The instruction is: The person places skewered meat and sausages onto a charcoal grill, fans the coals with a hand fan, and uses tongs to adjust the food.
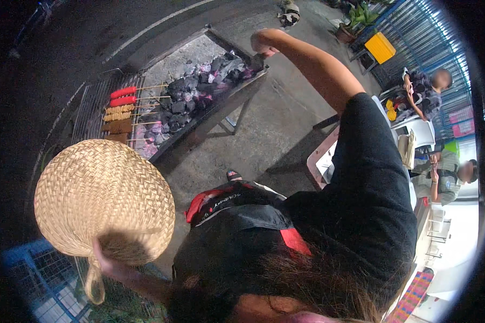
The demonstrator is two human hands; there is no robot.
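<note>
My left hand [102,255] grips the base of a round woven straw fan [105,194], whose looped handle hangs below. Stretched out over the far end of a charcoal grill [210,117] is my right hand [265,45], bent at the wrist; whether it holds something is unclear. Charcoal, some pieces glowing, fills the trough beside pale ash. On the wire grate [89,101] at the left lie skewers: red sausages [123,95], pale folded pieces [118,113] and flat brown slabs [118,126]. Their sticks point towards the coals. The fan hides part of the grate.
A pink-rimmed table [317,157] stands by my right arm. Two people sit at the right, near a white chair [424,131]. A yellow box [380,47], a potted plant [344,33] and a dog [289,14] are farther off. Blue mesh fencing [44,274] is at lower left.
</note>
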